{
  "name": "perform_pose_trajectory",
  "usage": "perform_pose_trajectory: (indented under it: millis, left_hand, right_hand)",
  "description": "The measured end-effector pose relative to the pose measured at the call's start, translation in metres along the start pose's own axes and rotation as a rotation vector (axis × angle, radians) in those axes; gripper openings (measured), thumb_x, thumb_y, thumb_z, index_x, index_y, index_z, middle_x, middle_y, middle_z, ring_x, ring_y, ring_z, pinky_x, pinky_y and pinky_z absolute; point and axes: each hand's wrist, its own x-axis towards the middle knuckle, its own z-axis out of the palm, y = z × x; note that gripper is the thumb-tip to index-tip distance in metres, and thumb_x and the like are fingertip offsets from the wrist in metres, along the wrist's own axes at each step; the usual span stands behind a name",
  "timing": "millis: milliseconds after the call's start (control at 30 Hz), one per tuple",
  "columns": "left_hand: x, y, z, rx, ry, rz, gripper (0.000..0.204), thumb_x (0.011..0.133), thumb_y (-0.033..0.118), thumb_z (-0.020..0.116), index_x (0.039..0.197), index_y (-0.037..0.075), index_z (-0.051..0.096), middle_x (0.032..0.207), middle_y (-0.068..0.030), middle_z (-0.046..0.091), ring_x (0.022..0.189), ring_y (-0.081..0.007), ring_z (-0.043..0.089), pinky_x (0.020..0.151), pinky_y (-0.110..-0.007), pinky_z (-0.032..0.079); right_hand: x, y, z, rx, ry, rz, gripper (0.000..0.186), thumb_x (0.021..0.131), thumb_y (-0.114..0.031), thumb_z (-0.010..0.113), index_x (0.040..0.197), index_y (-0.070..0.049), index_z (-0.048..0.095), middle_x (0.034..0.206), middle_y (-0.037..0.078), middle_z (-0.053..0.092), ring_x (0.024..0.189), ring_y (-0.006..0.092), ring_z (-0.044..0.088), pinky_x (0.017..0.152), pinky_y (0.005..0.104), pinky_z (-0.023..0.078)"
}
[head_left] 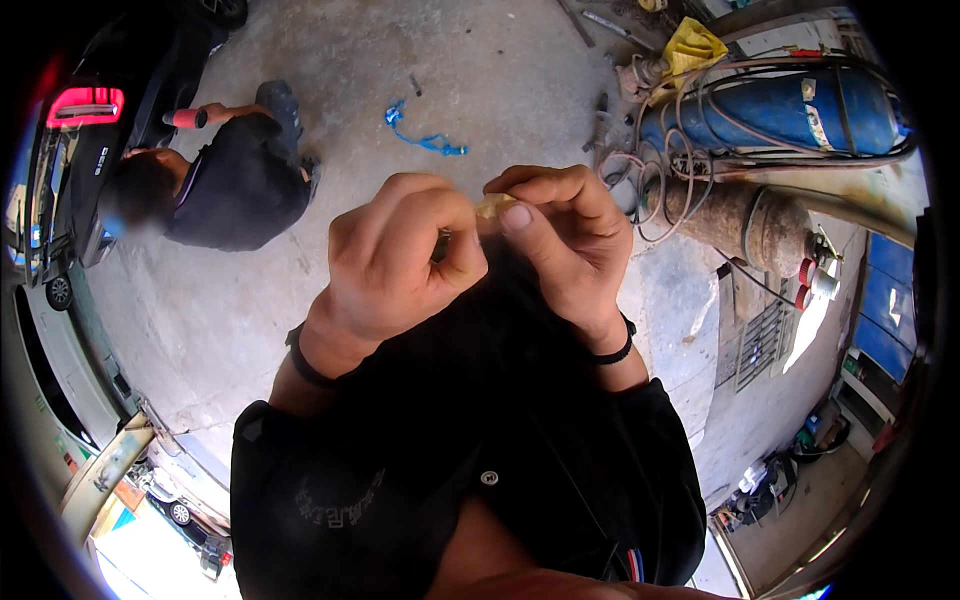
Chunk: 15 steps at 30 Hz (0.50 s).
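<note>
In the upper centre, the left hand [405,255] and right hand [570,245] pinch a small tan piece [489,208], apparently working it; the next move calls for steadiness.

A blue gas cylinder [765,115], a rusty cylinder [745,222] and a crumpled yellow bag [692,46] at right; a blue strap [437,145] on the concrete floor [510,75]; a person [240,190] crouching beside a black car [88,155]

piece [492,207] btwn L hand [405,255] & R hand [572,235] | strap [436,147] on flr [520,90] ahead | co-worker [240,185] L (by car [88,165]) | cyls [775,112] R
</note>
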Motion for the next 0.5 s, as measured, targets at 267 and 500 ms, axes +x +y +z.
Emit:
perform_pose_trajectory:
  millis: [267, 500]
  left_hand:
    - [-0.003, 0.0069, -0.0121, -0.281, -0.103, -0.281, 0.017, 0.087, 0.002, 0.08, 0.099, 0.001, 0.068, 0.085, -0.0077, 0.07, 0.068, -0.0126, 0.068, 0.055, -0.024, 0.05]
    - [-0.0076, 0.0083, -0.0074, -0.637, -0.122, -0.509, 0.011, 0.099, 0.007, 0.07, 0.101, -0.004, 0.068, 0.088, -0.005, 0.07, 0.069, -0.0043, 0.058, 0.058, -0.019, 0.043]
  right_hand:
    - [0.0017, 0.0009, 0.0042, 0.059, 0.055, 0.063, 0.011, 0.101, -0.003, 0.066, 0.108, 0.003, 0.059, 0.098, 0.011, 0.071, 0.084, 0.0136, 0.07, 0.076, 0.0277, 0.059]
    - [-0.0009, 0.0009, 0.0039, 0.0, 0.049, 0.095, 0.013, 0.1, -0.006, 0.067, 0.107, 0.002, 0.06, 0.093, 0.009, 0.07, 0.078, 0.0139, 0.069, 0.072, 0.0271, 0.058]
